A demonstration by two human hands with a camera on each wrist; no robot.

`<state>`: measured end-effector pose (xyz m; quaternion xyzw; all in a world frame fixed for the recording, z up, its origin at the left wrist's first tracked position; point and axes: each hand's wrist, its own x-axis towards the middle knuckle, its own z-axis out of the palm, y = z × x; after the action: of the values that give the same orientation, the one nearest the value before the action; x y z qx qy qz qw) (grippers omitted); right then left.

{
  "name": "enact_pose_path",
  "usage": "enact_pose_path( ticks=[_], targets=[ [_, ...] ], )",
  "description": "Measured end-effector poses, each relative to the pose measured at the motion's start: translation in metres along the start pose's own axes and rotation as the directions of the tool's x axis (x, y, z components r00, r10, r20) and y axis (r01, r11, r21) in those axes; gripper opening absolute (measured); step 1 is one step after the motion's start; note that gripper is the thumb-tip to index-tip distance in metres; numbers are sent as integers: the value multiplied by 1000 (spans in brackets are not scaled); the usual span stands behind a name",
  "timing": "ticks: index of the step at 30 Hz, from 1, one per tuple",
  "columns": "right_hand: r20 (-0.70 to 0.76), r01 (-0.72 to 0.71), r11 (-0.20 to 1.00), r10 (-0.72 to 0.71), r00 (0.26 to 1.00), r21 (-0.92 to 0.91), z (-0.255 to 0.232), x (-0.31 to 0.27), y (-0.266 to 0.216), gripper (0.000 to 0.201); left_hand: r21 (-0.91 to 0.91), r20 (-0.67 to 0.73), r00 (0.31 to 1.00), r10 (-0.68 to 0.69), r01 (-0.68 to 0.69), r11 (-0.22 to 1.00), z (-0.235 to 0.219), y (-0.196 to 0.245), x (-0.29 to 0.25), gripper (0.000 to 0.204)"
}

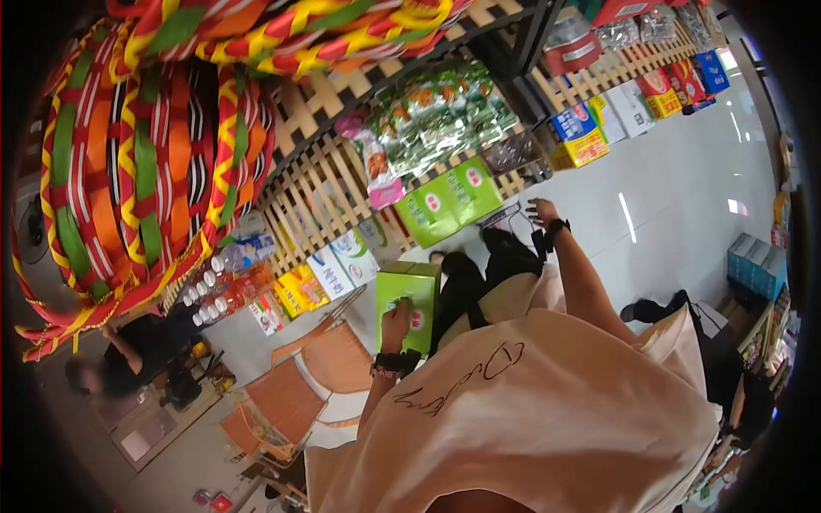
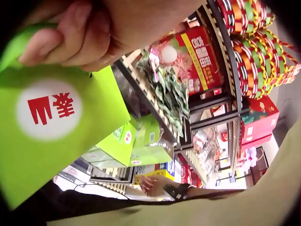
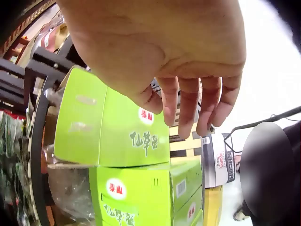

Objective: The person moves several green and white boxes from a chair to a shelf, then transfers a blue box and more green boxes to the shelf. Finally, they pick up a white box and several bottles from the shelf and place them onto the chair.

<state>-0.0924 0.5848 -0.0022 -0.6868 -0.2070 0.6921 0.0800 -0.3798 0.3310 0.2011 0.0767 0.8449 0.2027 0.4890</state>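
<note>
My left hand (image 1: 396, 325) grips a green carton (image 1: 409, 291) at its top, and the carton hangs beside my leg. In the left wrist view the curled fingers (image 2: 84, 40) lie over the upper edge of that green carton (image 2: 51, 155), which carries a white circle with red characters. My right hand (image 1: 542, 212) is held out with loosely bent fingers and nothing in it. Similar green cartons (image 1: 449, 202) sit on the low slatted shelf near it. From the right wrist, the hand (image 3: 174, 61) overlaps one green carton (image 3: 117, 127), with another green carton (image 3: 136, 190) below.
Slatted shelves (image 1: 304, 201) run along the front, bearing packaged goods. Striped woven baskets (image 1: 154, 162) loom at the upper left. Bottles (image 1: 231, 286) and smaller boxes (image 1: 342, 261) line the lower shelf edge. A brown folding chair (image 1: 286, 398) stands to the left; another person (image 1: 128, 363) is beyond.
</note>
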Motion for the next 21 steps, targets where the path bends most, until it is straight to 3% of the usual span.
enact_pose_path(
  ticks=[1, 3, 4, 6, 7, 8, 9, 11, 12, 14, 15, 17, 19, 20, 21],
  targets=[
    [-11, 19, 1000, -19, 1000, 6, 11, 2, 0, 26, 9, -9, 1000, -15, 15, 1000, -11, -6, 1, 35],
    [70, 36, 997, -31, 997, -72, 33, 5, 5, 30, -199, 26, 1000, -2, 7, 980, -35, -20, 2, 38],
    [162, 252, 939, -218, 962, -236, 45, 11, 11, 28, -253, -9, 1000, -28, 25, 967, -42, -11, -7, 36],
    [300, 490, 785, -397, 868, -379, 65, 15, 25, 24, -272, -36, 999, 32, -40, 961, -61, -9, -12, 34],
    [275, 466, 817, -387, 880, -341, 83, 6, 24, 22, -303, -67, 993, 98, -114, 946, -70, -9, -11, 32],
    [251, 442, 845, -377, 892, -300, 104, -9, 20, 21, -331, -77, 995, 70, -91, 939, -80, -9, -8, 30],
    [166, 280, 879, -232, 958, -386, 120, -29, 14, 21, -319, -70, 995, 76, -94, 943, -90, -11, -1, 30],
    [246, 504, 751, -439, 864, -427, 140, -9, 46, 25, -475, -62, 998, 16, -44, 879, -110, -18, 17, 28],
    [228, 496, 760, -440, 868, -420, 146, -19, 48, 25, -457, -87, 996, 23, -61, 887, -120, -22, 26, 27],
    [207, 392, 559, -366, 907, -731, 160, -54, 42, 28, -450, -97, 994, 41, -80, 889, -131, -19, 41, 27],
    [190, 381, 566, -367, 911, -731, 162, -57, 47, 28, -457, -123, 991, 51, -102, 884, -135, -16, 49, 26],
    [286, 463, 395, -430, 857, -794, 165, -62, 61, 31, -424, -95, 995, 7, -47, 904, -141, -13, 64, 26],
    [247, 461, 455, -454, 856, -762, 164, -58, 77, 31, -303, -140, 986, 90, -130, 944, -144, -26, 103, 27],
    [243, 450, 500, -425, 872, -740, 161, -54, 87, 31, 163, -239, 863, 446, -417, 894, -159, -72, 163, 27],
    [235, 433, 545, -396, 888, -718, 154, -53, 93, 31, 161, -214, 861, 461, -434, 886, -157, -59, 158, 27]
  ],
)
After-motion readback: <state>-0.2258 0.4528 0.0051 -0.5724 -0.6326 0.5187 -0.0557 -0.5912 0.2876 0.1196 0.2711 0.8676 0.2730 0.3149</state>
